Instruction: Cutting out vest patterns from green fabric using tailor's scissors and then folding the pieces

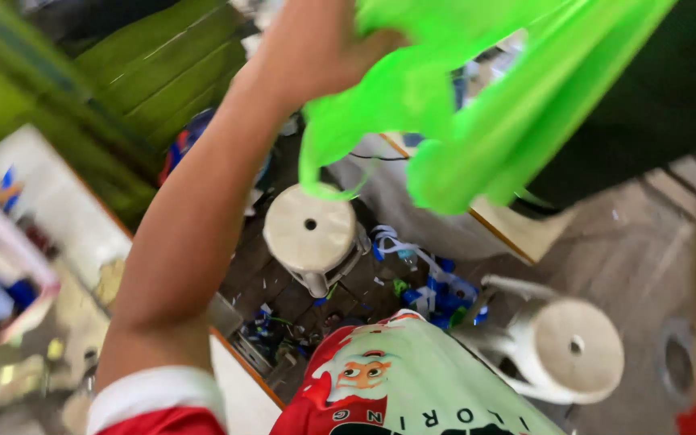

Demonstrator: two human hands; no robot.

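Head view, steep look down past raised arms, blurred by motion.

Green cloth (477, 105): bright, thin, largest item; held high in upper middle of frame, hanging in folds, one narrow strip trailing down toward left stool. Upper right end runs out of frame.

Left hand (316, 44): raised at top centre, fingers closed on upper left edge of green cloth; forearm running down to white cuff on red sleeve at bottom left.

Right hand: out of frame; only a blurred forearm along right edge, red sleeve at bottom right corner. Grip cannot be told.

Printed garment (412, 387): pale green and red, cartoon bearded figure on it, bottom centre, below the cloth.

Floor (630, 242): grey-brown boards, littered.

Counter (58, 234): pale surface at left, cluttered, items too blurred to name.

Right stool (565, 346): white plastic, round seat with centre hole, tipped on its side, lower right.

Left stool (312, 229): white plastic, round seat with centre hole, upright, directly under trailing strip of cloth.

Blue and white scraps (428, 282): strewn on floor between the two stools.
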